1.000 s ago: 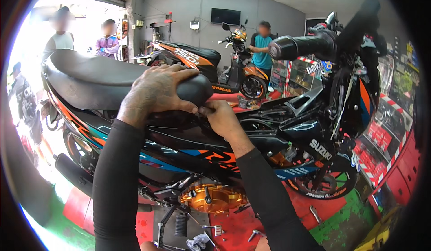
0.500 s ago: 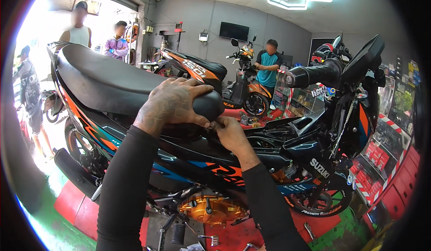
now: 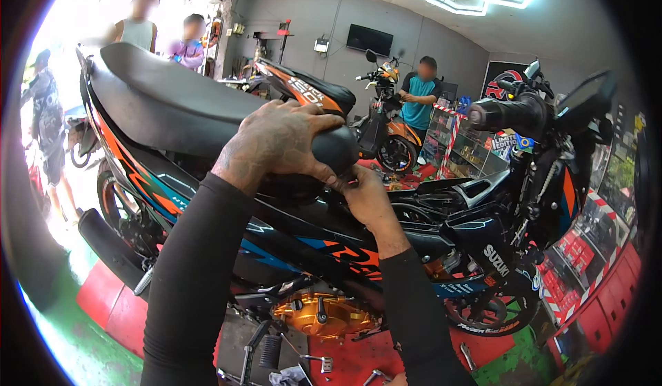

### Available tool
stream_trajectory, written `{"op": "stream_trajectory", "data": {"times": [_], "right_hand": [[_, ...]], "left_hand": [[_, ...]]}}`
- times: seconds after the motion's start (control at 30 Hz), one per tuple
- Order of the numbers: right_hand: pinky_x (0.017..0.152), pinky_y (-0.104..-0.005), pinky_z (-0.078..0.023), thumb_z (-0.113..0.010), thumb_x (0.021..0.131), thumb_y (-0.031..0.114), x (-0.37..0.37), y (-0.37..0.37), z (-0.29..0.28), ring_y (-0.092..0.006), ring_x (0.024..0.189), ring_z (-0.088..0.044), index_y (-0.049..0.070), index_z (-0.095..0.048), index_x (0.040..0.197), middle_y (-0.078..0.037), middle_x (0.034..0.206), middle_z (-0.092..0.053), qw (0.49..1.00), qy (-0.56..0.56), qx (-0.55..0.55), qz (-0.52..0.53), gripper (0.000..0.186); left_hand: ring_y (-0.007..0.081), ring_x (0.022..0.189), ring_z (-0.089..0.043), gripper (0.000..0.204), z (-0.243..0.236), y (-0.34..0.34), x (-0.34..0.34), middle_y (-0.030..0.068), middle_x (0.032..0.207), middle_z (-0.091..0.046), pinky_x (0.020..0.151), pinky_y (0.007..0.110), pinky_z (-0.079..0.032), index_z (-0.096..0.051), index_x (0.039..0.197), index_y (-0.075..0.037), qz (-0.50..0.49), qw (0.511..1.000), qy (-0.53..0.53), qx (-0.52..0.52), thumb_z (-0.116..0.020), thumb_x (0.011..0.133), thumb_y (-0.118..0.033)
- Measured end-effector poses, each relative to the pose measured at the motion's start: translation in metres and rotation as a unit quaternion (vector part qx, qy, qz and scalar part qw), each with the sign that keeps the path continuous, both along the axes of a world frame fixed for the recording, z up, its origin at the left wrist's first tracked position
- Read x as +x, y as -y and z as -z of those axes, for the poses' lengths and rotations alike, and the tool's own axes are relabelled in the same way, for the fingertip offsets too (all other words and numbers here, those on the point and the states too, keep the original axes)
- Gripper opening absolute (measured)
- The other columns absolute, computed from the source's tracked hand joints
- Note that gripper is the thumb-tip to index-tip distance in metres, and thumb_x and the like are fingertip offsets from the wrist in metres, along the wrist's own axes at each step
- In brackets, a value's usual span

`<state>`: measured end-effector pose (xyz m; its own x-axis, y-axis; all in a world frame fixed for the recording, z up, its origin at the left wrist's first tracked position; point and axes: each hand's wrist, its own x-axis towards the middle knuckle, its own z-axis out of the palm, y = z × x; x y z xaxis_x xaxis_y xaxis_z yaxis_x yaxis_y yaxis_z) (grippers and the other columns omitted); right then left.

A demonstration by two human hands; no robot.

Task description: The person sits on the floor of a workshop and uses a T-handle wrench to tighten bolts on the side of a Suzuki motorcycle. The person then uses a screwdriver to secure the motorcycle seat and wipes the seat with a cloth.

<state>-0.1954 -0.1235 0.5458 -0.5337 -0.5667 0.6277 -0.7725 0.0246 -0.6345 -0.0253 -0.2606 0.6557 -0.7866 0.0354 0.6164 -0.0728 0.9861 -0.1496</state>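
Observation:
A motorcycle with black, orange and blue bodywork [image 3: 310, 244] stands side-on before me, its front end to the right. My left hand [image 3: 279, 141] is closed over the narrow front of its black seat [image 3: 176, 106], fingers across the top and thumb low on the near side. Just right of that thumb, my right hand [image 3: 372, 200] has its fingers curled at the underside of the seat's nose. Whatever those fingertips hold is hidden. Dark parts show in the opening ahead of the seat, beside a black frame piece [image 3: 476, 191].
Below the bodywork are a gold engine cover [image 3: 324, 315] and a footpeg [image 3: 270, 351]. Tools, including a wrench [image 3: 467, 355], lie on the red and green floor. The handlebar grip [image 3: 507, 115] juts in at right, near glass display cases [image 3: 579, 248]. Another motorcycle [image 3: 310, 95] and several people are beyond.
The view has shifted slightly, moving the scene a little right and up. Both hands stay at the seat's front; the right fingertips are now further hidden beneath its nose.

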Motion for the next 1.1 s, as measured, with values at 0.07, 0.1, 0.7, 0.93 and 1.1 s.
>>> {"op": "stream_trajectory", "data": {"times": [0.07,0.1,0.7,0.93,1.1], "right_hand": [[0.078,-0.0407,-0.054,-0.072,0.094,0.006,-0.003,0.004,0.004,-0.0298,0.085,-0.07,-0.002,-0.071,0.102,-0.016,0.093,-0.074,1.0,-0.016,0.001,0.002,0.011],[0.078,-0.0407,-0.054,-0.071,0.094,0.006,-0.005,0.004,0.006,-0.0315,0.085,-0.07,-0.002,-0.071,0.101,-0.016,0.092,-0.073,0.998,-0.036,0.032,0.035,0.011],[0.093,-0.0324,-0.053,-0.065,0.093,-0.006,-0.005,-0.003,0.006,-0.0153,0.103,-0.068,0.001,-0.068,0.121,-0.008,0.11,-0.075,0.963,0.261,0.0,-0.066,0.029],[0.096,-0.0373,-0.051,-0.06,0.098,0.0,-0.006,-0.002,-0.004,-0.0241,0.107,-0.069,0.002,-0.067,0.122,-0.013,0.111,-0.073,0.96,0.266,0.02,-0.091,0.025],[0.084,-0.0348,-0.052,-0.069,0.095,0.004,-0.007,0.003,0.003,-0.02,0.09,-0.063,0.001,-0.065,0.107,-0.009,0.098,-0.067,0.947,0.29,0.027,-0.135,0.013]], "left_hand": [[0.0332,0.131,-0.06,0.092,0.003,0.005,-0.003,0.0089,0.141,-0.064,0.112,0.045,-0.046,-0.062,0.144,-0.021,0.007,1.0,-0.019,-0.009,-0.087,0.065,-0.06],[0.0328,0.131,-0.06,0.092,0.007,0.007,-0.002,0.0086,0.14,-0.064,0.112,0.045,-0.046,-0.062,0.144,-0.02,0.008,0.999,-0.027,-0.014,-0.087,0.064,-0.059],[0.0332,0.133,-0.054,0.079,-0.054,0.0,-0.005,0.0121,0.141,-0.06,0.116,0.049,-0.04,-0.061,0.142,-0.02,0.023,0.992,0.054,0.11,-0.084,0.075,-0.054],[0.0322,0.115,-0.057,0.061,-0.084,0.024,-0.046,0.0107,0.12,-0.062,0.101,0.045,-0.045,-0.07,0.132,-0.015,0.035,0.978,0.112,0.173,-0.074,0.087,-0.055],[0.0317,0.111,-0.056,0.049,-0.091,0.021,-0.044,0.0102,0.116,-0.061,0.098,0.046,-0.045,-0.071,0.125,-0.014,0.026,0.979,0.102,0.173,-0.077,0.088,-0.044]]}}
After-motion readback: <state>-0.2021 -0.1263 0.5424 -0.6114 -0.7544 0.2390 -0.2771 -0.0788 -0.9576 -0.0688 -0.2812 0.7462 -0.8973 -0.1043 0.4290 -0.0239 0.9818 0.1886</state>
